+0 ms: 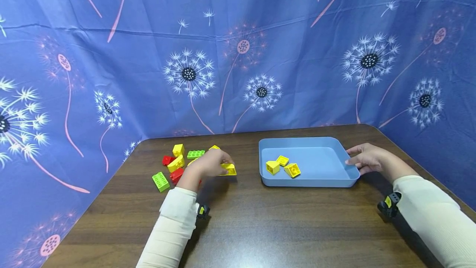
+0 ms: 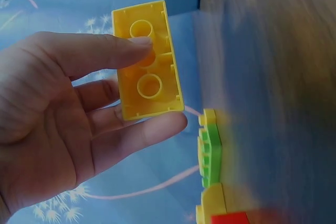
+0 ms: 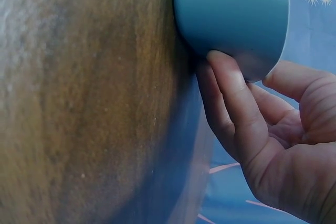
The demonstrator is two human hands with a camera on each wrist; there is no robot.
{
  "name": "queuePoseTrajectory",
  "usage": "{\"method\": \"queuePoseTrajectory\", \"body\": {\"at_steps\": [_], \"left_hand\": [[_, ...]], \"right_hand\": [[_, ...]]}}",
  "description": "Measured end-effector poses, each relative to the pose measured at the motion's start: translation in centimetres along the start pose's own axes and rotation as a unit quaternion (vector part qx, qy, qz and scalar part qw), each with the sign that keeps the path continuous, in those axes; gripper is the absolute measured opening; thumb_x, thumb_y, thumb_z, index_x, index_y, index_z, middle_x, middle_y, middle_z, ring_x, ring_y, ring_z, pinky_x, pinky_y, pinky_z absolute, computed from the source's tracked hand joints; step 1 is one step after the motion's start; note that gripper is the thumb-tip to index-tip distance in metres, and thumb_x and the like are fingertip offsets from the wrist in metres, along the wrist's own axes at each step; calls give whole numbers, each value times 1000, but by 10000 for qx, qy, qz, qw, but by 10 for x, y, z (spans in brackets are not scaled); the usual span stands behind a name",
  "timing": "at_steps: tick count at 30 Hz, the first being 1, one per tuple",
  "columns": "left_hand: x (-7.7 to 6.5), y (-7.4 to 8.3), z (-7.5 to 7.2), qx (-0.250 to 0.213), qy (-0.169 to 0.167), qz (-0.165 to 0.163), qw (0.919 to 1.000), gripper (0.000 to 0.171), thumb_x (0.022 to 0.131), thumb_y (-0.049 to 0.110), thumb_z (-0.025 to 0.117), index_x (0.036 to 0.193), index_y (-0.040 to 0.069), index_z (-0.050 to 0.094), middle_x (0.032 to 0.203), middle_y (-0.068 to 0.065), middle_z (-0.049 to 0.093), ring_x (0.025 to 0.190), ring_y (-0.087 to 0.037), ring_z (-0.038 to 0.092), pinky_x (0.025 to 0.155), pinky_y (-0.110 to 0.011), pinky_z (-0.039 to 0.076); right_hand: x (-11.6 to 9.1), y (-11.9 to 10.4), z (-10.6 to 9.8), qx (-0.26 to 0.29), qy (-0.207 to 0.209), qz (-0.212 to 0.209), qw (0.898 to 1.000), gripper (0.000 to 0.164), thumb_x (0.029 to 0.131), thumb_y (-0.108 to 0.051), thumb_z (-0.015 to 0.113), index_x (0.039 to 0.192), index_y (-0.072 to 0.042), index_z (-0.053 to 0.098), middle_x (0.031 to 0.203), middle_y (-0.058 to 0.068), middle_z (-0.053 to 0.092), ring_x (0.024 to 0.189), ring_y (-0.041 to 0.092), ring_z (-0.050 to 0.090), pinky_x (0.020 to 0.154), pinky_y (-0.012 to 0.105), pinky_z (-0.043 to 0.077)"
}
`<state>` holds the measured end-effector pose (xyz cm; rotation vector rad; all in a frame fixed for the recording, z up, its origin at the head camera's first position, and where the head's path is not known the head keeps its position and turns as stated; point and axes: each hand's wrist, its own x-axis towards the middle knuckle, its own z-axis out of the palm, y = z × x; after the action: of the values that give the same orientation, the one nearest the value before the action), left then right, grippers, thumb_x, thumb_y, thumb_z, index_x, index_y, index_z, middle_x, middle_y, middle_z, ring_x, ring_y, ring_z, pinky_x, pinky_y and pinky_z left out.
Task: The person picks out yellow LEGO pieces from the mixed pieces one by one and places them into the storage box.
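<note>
My left hand (image 1: 208, 164) pinches a yellow building brick (image 1: 229, 169) beside the loose bricks on the left. The left wrist view shows the hollow underside of this yellow brick (image 2: 149, 85), the thumb across it and fingers behind. On the right, my right hand (image 1: 368, 158) holds the right end of a blue tray (image 1: 320, 160), thumb at the rim and fingers against the outer wall. In the right wrist view the fingertips touch the tray's corner (image 3: 231, 14). Inside the tray, near its left end, lie three yellow bricks (image 1: 292, 170).
Left of my left hand, several loose bricks lie on the wooden table (image 1: 260, 226): a green brick (image 1: 160, 181), a red brick (image 1: 176, 175), a curved yellow brick (image 1: 176, 163) and others, some partly hidden by the hand. A blue dandelion-print cloth (image 1: 305, 53) hangs behind the table.
</note>
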<state>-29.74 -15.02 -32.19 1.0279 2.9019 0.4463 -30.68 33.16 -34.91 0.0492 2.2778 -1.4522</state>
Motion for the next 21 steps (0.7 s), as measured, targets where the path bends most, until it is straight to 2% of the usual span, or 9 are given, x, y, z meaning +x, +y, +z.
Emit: {"method": "queuePoseTrajectory", "body": {"at_steps": [9,21], "left_hand": [[9,15,0,-123,-75,66,9999,22,74,6,66,94,15,69,84,9,63,75,-8,56,71,-22,46],[38,29,-11,540,147,812,9951,24,70,6,63,91,16,69,81,11,63,73,-6,55,68,-22,44]], "right_hand": [[-1,3,1,3,-5,93,10000,70,81,-2,59,132,17,15,91,16,63,79,27,63,67,42,50],[0,2,2,-107,141,63,9998,69,81,-3,59,132,16,17,86,15,65,75,24,64,64,39,51]]}}
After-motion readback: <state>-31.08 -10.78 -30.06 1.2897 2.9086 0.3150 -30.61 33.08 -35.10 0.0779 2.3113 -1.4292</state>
